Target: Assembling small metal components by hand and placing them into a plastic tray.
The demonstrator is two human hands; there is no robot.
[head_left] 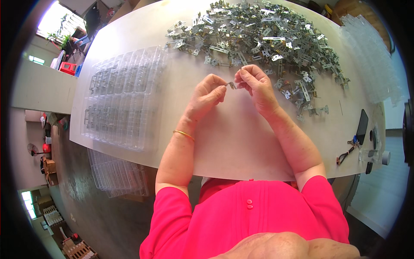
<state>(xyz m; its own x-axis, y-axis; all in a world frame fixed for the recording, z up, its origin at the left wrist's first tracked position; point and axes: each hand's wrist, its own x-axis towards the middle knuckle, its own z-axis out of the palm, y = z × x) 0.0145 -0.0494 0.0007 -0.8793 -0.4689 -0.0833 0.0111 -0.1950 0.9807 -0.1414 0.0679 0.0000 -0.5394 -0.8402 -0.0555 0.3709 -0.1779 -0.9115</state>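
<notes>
Over the middle of the table, my left hand (206,96) pinches a small bent metal piece (232,85) between thumb and forefinger. Close beside it on the right is my right hand (258,88), its thumb and fingertips pressed together. Something thin and dark seems to stick up from that pinch, too small to name. A large heap of metal brackets (267,38), silvery with some brass-coloured bits, spreads just beyond both hands. Left of my left hand lie clear plastic compartment trays (146,93) with rows of metal parts in them.
More clear trays (116,175) are stacked below the table's left edge. Clear plastic sheets or trays (373,60) lie at the far right. A black phone (362,126), keys on a strap (346,154) and a small clear container (368,154) sit near the right edge.
</notes>
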